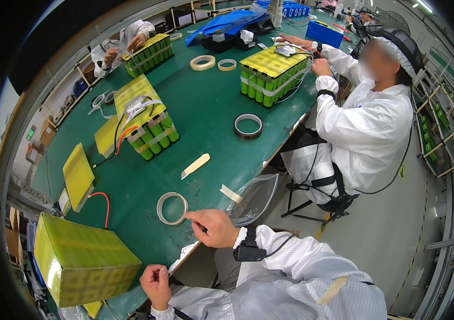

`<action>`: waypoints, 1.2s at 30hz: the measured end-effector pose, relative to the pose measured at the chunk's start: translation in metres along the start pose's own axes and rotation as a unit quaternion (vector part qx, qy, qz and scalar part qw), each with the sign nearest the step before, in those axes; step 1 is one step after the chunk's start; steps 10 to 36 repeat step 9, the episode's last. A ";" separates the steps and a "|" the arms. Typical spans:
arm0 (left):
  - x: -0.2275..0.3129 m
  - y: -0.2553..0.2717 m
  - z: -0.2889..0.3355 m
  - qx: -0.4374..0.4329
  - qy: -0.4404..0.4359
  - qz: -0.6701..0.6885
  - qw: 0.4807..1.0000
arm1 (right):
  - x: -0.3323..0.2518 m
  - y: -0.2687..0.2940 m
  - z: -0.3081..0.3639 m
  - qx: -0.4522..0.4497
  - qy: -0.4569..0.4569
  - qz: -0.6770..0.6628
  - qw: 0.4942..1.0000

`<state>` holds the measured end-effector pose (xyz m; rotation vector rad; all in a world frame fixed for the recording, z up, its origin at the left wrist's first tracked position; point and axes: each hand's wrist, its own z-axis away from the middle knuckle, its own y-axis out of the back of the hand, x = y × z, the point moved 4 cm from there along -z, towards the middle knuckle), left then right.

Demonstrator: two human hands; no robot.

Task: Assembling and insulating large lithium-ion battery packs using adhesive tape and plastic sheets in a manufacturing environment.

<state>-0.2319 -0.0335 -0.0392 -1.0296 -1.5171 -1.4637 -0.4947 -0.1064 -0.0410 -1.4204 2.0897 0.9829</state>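
My right hand [213, 228] reaches over the table's near edge. Its index finger is stretched toward a roll of tape [159, 209] and meets or nearly meets its rim; the other fingers are curled. Lower down, my left hand [156, 286] is closed in a loose fist at the table edge, with nothing showing in it. Beside it stands a large battery pack [85, 258] wrapped in yellow sheet, a red wire [108, 208] rising behind it. A utility knife [195, 166] with a pale handle lies beyond the tape roll.
Green-celled battery packs [155, 133] [269, 80] stand farther along the green table [211, 122]. A dark tape roll [236, 127], pale tape rolls [191, 64] and scissors [99, 102] lie around. A clear plastic bag [259, 197] hangs at the edge. Co-workers [365, 117] [123, 42] handle packs.
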 end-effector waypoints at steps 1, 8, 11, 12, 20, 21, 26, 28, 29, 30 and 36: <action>-0.001 0.000 0.000 0.002 -0.005 -0.003 1.000 | -0.001 0.000 -0.001 -0.003 -0.002 0.001 1.000; 0.001 0.000 0.001 0.006 0.005 0.012 1.000 | 0.000 -0.001 0.000 -0.010 -0.007 0.002 1.000; 0.000 0.001 0.002 0.007 0.006 0.012 1.000 | 0.001 -0.002 0.001 -0.013 -0.008 0.002 1.000; 0.000 0.001 0.002 0.007 0.006 0.012 1.000 | 0.001 -0.002 0.001 -0.013 -0.008 0.002 1.000; 0.000 0.001 0.002 0.007 0.006 0.012 1.000 | 0.001 -0.002 0.001 -0.013 -0.008 0.002 1.000; 0.000 0.001 0.002 0.007 0.006 0.012 1.000 | 0.001 -0.002 0.001 -0.013 -0.008 0.002 1.000; 0.000 0.001 0.002 0.007 0.006 0.012 1.000 | 0.001 -0.002 0.001 -0.013 -0.008 0.002 1.000; 0.000 0.001 0.002 0.007 0.006 0.012 1.000 | 0.001 -0.002 0.001 -0.013 -0.008 0.002 1.000; 0.000 0.001 0.002 0.007 0.006 0.012 1.000 | 0.001 -0.002 0.001 -0.013 -0.008 0.002 1.000; 0.000 0.001 0.002 0.007 0.006 0.012 1.000 | 0.001 -0.002 0.001 -0.013 -0.008 0.002 1.000; 0.000 0.001 0.002 0.007 0.006 0.012 1.000 | 0.001 -0.002 0.001 -0.013 -0.008 0.002 1.000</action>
